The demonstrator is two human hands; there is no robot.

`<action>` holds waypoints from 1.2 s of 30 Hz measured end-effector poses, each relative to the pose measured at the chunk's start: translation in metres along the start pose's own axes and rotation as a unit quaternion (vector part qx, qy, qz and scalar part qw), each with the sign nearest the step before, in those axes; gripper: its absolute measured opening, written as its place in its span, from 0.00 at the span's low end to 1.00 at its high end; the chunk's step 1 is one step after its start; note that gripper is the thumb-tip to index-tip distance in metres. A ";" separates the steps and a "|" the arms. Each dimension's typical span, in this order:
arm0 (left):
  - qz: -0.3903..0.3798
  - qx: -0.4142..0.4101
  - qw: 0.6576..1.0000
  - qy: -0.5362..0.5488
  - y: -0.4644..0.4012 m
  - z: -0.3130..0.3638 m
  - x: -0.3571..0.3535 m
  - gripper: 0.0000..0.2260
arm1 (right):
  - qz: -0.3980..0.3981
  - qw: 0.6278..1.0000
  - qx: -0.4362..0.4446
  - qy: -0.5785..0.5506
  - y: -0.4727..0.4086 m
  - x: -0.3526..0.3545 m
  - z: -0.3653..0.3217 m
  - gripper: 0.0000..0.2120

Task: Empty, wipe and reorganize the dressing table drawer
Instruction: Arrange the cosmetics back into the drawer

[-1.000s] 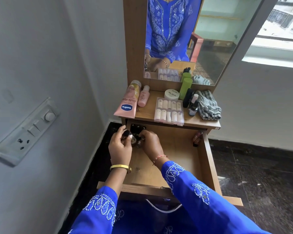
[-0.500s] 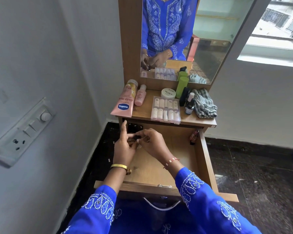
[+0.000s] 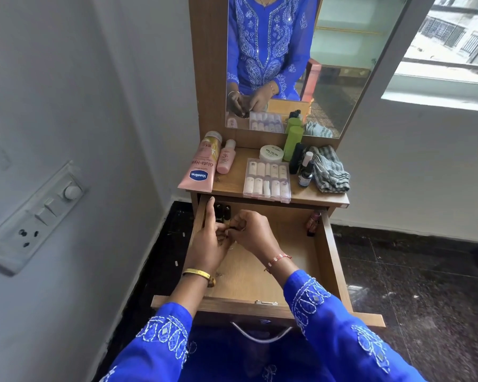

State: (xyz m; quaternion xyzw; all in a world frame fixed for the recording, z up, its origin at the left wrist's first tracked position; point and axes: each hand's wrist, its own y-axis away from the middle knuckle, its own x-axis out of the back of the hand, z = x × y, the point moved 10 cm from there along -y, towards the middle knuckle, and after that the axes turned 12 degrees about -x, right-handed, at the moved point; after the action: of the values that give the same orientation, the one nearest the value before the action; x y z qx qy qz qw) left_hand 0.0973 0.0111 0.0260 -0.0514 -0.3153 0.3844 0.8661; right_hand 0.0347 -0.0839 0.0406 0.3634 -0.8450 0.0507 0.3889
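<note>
1. The drawer (image 3: pixel 323 260) stands pulled fully out below the tabletop (image 3: pixel 232 186), its wooden floor mostly bare. What is left inside sits at the back: a few small dark bottles (image 3: pixel 222 212) at about 11 o'clock, and a small reddish bottle (image 3: pixel 312 223) leaning in the far corner at about 1 o'clock.

2. The left hand (image 3: pixel 210 241) has its forefinger stretched up along the drawer's left wall, the other fingers curled in toward the right hand. The right hand (image 3: pixel 253 234) has its fingertips bunched, pinching some small dark item (image 3: pixel 233 228) between the two hands. What that item is I cannot tell; it is mostly hidden.

3. Risk: the item is tiny and held only at the fingertips. A slip could drop it back into the drawer, or let it roll under the tabletop overhang at 12 o'clock, out of sight.

4. Risk: the dark bottles stand just beyond the knuckles. Lifting either hand carelessly could knock them over; if one is poorly capped, it could spill on the wood and make wiping harder.

5. Risk: the reddish bottle is well apart from both hands and half tucked in shadow, so it is easy to overlook before wiping.

6. Risk: the tabletop is crowded; the nail tip box (image 3: pixel 267 179) and the pink lotion tube (image 3: pixel 200 168) sit at its front edge, so adding more there could push them off.
</note>
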 end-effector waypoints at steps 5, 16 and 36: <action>0.037 0.006 0.999 0.023 0.000 -0.002 0.005 0.34 | 0.024 0.999 -0.020 -0.004 -0.008 0.006 0.007 0.05; 0.266 0.139 0.951 0.077 0.015 -0.045 0.055 0.12 | -0.002 0.998 -0.010 0.056 -0.025 -0.018 0.010 0.09; 0.228 0.146 0.958 0.092 0.011 -0.048 0.044 0.09 | -0.006 0.997 0.023 0.079 -0.027 -0.028 0.004 0.12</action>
State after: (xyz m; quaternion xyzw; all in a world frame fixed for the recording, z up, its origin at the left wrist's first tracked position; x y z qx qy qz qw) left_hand 0.1408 0.0572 0.0064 -0.0304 -0.1545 0.6073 0.7787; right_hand 0.0617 -0.0886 0.0127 0.3721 -0.8081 0.0959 0.4465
